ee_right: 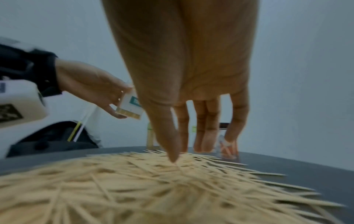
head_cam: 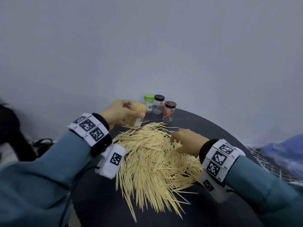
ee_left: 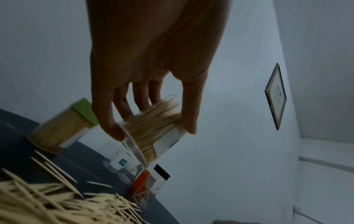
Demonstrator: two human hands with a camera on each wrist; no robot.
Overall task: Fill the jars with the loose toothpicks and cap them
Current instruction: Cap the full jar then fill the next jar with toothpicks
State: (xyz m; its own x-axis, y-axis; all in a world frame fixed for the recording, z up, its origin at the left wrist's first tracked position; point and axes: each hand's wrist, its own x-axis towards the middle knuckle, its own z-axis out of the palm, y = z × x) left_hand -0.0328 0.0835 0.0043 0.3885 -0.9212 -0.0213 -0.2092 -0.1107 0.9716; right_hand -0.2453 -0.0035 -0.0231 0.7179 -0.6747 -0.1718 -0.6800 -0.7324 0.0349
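Observation:
A big pile of loose toothpicks covers the middle of the dark round table. At the far edge my left hand grips an uncapped clear jar packed with toothpicks, tilted and lifted off the table. My right hand reaches down onto the pile's right side, fingers straight, the thumb tip touching the sticks. Behind stand a green-capped jar, a black-capped jar and a dark-capped jar with orange inside. Another green-capped jar full of toothpicks shows in the left wrist view.
A grey wall rises right behind the table, with a framed picture on it. A black bag lies off the table's left side. Blue cloth and netting lie to the right.

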